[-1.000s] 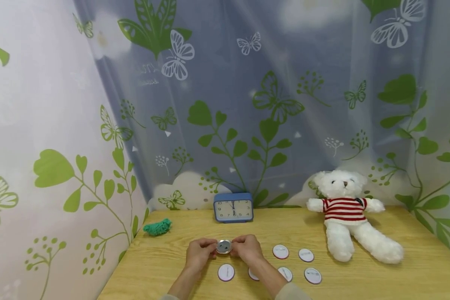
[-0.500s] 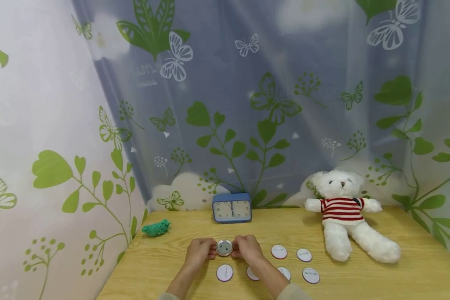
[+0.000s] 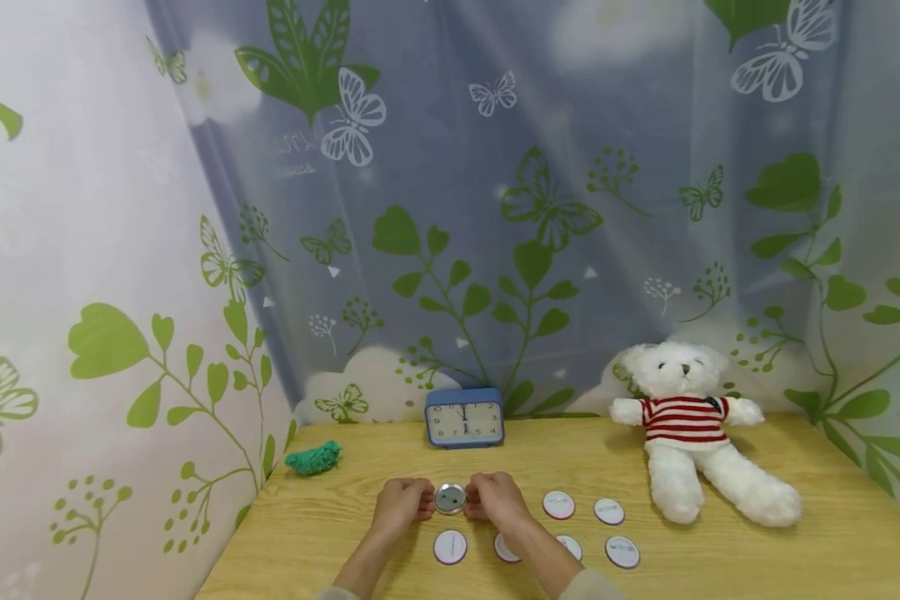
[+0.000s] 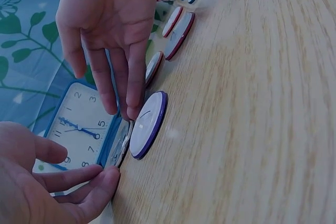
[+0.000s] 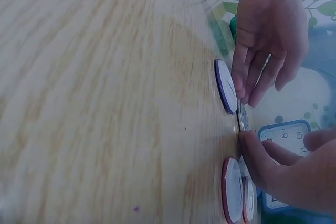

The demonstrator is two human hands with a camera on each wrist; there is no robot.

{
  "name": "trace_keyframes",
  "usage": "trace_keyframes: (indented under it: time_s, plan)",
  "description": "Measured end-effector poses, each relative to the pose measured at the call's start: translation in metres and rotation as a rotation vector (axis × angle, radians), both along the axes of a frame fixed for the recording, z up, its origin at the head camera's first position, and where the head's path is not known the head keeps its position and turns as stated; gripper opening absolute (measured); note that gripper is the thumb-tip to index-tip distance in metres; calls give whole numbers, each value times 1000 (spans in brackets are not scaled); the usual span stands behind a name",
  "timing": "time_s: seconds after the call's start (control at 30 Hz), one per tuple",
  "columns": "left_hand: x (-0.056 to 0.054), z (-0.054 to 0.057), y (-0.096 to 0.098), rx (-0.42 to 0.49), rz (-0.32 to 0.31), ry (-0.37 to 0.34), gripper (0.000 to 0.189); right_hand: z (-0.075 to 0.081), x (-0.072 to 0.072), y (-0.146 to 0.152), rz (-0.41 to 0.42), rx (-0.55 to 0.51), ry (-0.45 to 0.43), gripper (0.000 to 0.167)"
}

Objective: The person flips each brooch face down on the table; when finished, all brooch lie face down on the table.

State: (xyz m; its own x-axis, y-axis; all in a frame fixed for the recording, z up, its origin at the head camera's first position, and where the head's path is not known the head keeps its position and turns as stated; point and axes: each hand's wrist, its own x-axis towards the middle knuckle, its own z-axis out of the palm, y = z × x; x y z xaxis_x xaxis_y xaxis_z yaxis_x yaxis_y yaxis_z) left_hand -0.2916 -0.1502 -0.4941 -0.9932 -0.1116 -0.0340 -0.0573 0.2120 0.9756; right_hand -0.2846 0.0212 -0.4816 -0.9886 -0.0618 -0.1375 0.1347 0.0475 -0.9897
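Observation:
A silver round pin badge [image 3: 450, 498] lies on the table with its metal back up, between my two hands. My left hand [image 3: 401, 505] rests at its left edge, fingers extended and thumb held apart in the left wrist view. On the opposite edge, the straight fingertips of my right hand [image 3: 498, 505] sit right at the rim. Just in front lies a white-backed badge [image 3: 450, 547] with a purple edge, its pin showing. Another badge [image 3: 506, 547] is partly covered by my right wrist.
More white-backed badges [image 3: 558, 504] lie to the right on the wooden table [image 3: 375, 454]. Behind the hands stands a blue clock [image 3: 464, 419]. A green yarn bundle [image 3: 313, 458] is at the left, and a white teddy bear [image 3: 686, 429] in a striped shirt sits at the right.
Both hands held the silver badge tilted by its edges a second ago. Now it lies flat, and the fingers have loosened at its sides.

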Motion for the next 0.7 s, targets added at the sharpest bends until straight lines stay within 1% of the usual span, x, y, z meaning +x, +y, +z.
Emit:
trace_keyframes:
  time_s: [0.13,0.27,0.37,0.43,0.5,0.57,0.63,0.7]
  plan:
    - [-2,1,-1,2,-7,-2,32,0,-2,1,21,-26,-11,39]
    - [-2,3,0,-9,-20,-5,32,-3,-3,8,97,-87,19,45]
    - [1,7,2,-35,-42,-7,34,-2,1,19,167,-120,55,50]
    - [6,13,3,-65,-65,11,35,2,5,29,205,-120,73,53]
    - [11,19,3,-110,-91,32,36,9,11,41,244,-98,96,55]
    - [16,25,2,-172,-121,72,37,17,17,56,284,-73,134,56]
    - [21,31,-1,-245,-147,107,37,23,23,73,322,-45,188,55]
    - [25,36,-5,-331,-159,155,35,28,29,91,361,-12,233,54]
